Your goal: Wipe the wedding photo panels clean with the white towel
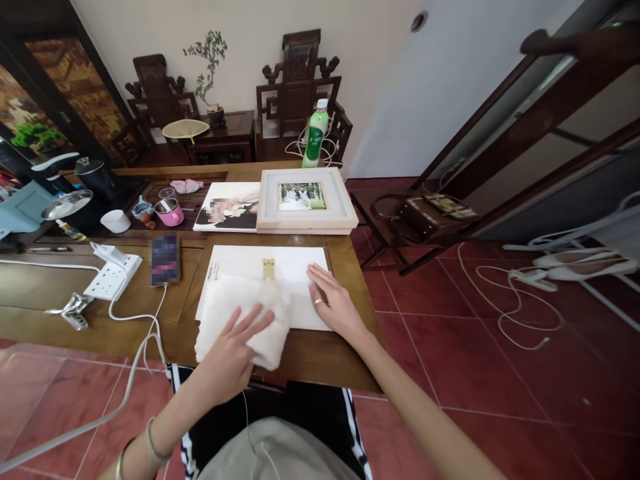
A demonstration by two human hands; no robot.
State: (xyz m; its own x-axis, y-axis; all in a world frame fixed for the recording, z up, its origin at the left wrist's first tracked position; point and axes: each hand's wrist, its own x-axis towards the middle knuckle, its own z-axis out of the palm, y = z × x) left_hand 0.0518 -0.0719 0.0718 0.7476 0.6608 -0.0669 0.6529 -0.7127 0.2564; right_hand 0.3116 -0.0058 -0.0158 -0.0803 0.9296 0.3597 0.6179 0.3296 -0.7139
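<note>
A white rectangular panel (295, 293) lies flat on the wooden table, with a small gold-coloured metal plate (269, 268) on its face and printed lettering near its left edge. Over its lower left part rests a fluffy white cloth (215, 313), which overhangs the panel's near edge. My left hand (237, 350) presses on the cloth from above, fingers stretched and spread. On the panel's right side lies my right hand (334, 303), fingers extended near the edge and a ring on one finger.
Behind the panel are a framed photo (303, 197) and a photo panel (225, 210). A green bottle (316, 133) stands at the back. To the left are a phone (165, 260), a power strip (111, 277) with cables, a pink cup (170, 212) and a metal clamp-like object (75, 311).
</note>
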